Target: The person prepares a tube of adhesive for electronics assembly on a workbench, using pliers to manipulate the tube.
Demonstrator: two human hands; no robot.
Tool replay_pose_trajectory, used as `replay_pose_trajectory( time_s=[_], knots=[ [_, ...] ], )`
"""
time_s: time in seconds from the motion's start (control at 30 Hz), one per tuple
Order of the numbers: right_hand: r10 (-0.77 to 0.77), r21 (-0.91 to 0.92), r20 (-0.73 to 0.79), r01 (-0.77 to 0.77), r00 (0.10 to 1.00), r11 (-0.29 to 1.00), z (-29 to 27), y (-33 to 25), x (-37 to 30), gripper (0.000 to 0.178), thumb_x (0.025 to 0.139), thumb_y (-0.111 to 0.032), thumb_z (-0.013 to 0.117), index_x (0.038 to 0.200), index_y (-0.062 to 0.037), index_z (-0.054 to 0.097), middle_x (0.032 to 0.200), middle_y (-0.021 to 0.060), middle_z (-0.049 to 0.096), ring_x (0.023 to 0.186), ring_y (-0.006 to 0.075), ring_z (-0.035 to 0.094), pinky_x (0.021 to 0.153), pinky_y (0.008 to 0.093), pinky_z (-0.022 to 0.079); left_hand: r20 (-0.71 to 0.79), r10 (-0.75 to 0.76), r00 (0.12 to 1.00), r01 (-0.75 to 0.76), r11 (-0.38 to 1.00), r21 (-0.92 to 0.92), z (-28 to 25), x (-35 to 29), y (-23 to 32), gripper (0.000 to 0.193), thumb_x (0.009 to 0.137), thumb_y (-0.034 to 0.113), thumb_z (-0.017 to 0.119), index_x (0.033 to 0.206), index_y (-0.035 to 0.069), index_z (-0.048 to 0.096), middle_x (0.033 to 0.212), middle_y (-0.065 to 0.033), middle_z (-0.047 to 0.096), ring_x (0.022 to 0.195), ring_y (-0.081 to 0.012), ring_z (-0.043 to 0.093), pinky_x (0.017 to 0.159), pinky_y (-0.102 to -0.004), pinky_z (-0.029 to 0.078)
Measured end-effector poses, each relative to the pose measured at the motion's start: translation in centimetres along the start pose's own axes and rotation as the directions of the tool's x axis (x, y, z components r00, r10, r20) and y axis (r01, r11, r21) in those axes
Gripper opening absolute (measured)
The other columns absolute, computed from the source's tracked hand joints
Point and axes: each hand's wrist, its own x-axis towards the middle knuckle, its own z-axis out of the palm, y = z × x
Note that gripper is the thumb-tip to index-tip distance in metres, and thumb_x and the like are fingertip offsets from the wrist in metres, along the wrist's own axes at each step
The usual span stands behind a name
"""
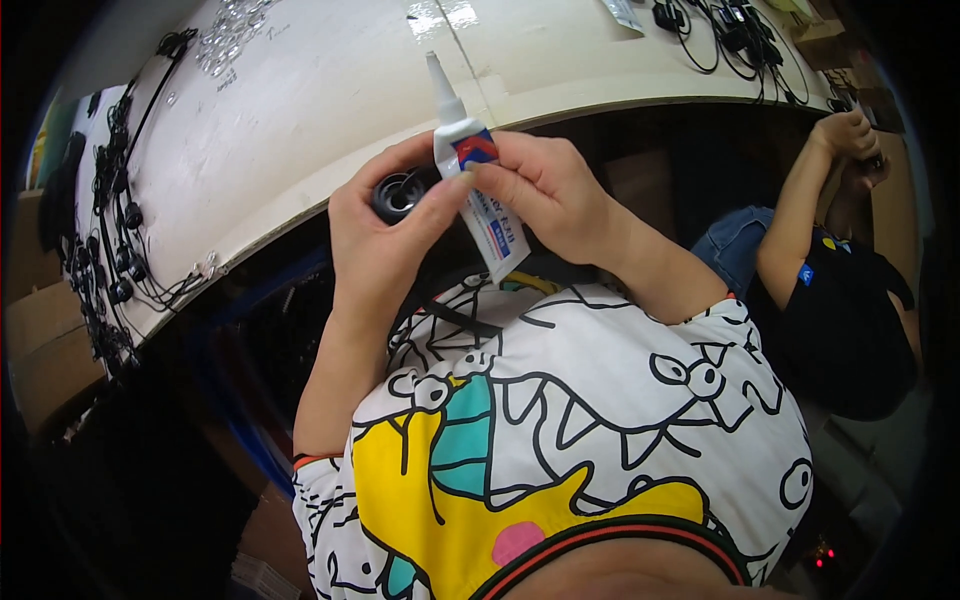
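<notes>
A white glue tube [485, 215] with a long pale nozzle stands tilted between my two hands, its nozzle pointing up toward the table. My right hand [545, 190] is closed round the tube's upper part, thumb pressed on its blue and red label. In the curl of my left hand [385, 215] sits a small round black part [398, 196] with a ring-shaped opening. The tip of my left thumb also meets the tube beside my right thumb. Both hands are held at the near edge of the white table [330, 110].
Black cables with small round heads [122, 250] lie along the table's left side. Clear round pieces [228, 35] are scattered at the far left. More black cables [735, 35] lie at the far right. A co-worker in a black shirt [850, 320] sits at the right.
</notes>
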Motion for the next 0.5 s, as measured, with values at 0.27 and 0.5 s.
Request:
replay_pose_trajectory(
  time_s=[0.27, 0.5],
  knots=[
    [-0.049, 0.003, 0.049, 0.048, 0.998, 0.999, 0.1, -0.5, 0.2, 0.022, 0.088, -0.018, 0.047, 0.082, 0.0001, 0.056, 0.064, 0.0118, 0.056, 0.053, 0.0178, 0.053, 0.051, 0.0266, 0.042, -0.032, 0.141, 0.989, -0.136, 0.982, 0.128, -0.5, -0.7, -0.5, 0.02, 0.069, 0.002, 0.07, 0.087, -0.003, 0.063, 0.078, -0.0044, 0.063, 0.071, -0.0068, 0.056, 0.068, -0.0199, 0.047],
    [-0.065, -0.032, 0.027, 0.066, 0.998, 0.997, -0.3, -1.0, 0.2, 0.017, 0.086, -0.018, 0.052, 0.084, -0.0013, 0.056, 0.065, 0.0103, 0.056, 0.054, 0.0176, 0.055, 0.05, 0.0248, 0.043, -0.056, 0.068, 0.996, -0.065, 0.996, 0.059, -1.4, -0.5, -0.8, 0.017, 0.071, 0.004, 0.068, 0.085, -0.003, 0.063, 0.076, -0.0038, 0.063, 0.069, -0.0067, 0.056, 0.066, -0.0188, 0.046]
  ],
)
